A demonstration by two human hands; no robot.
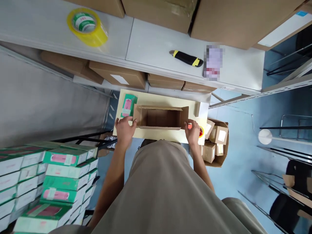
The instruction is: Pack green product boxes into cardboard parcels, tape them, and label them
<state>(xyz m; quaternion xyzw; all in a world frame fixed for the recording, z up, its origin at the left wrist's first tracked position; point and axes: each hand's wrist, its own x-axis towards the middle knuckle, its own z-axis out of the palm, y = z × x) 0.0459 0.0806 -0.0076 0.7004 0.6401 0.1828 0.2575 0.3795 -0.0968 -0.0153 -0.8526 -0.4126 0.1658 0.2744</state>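
Observation:
An upright cardboard box (162, 117), top open and flaps spread, stands on a small cream tabletop (158, 134). Its inside looks bare. My left hand (125, 130) pinches the left end flap between thumb and fingers. On the other side, my right hand (192, 131) grips the right end flap in the same way. Just behind my left hand lies a green-and-white carton (128, 104) with a pink picture. A yellow-and-red tape roll (201, 131) sits beside my right hand, which partly hides it.
Above is a shelf (151, 39) with a yellow tape roll (87, 27), a utility knife (186, 58), a blurred-out item (213, 63) and large boxes. Green cartons (63, 159) are stacked at left. A large carton (225, 143) of small boxes stands right, chairs (285, 208) beyond.

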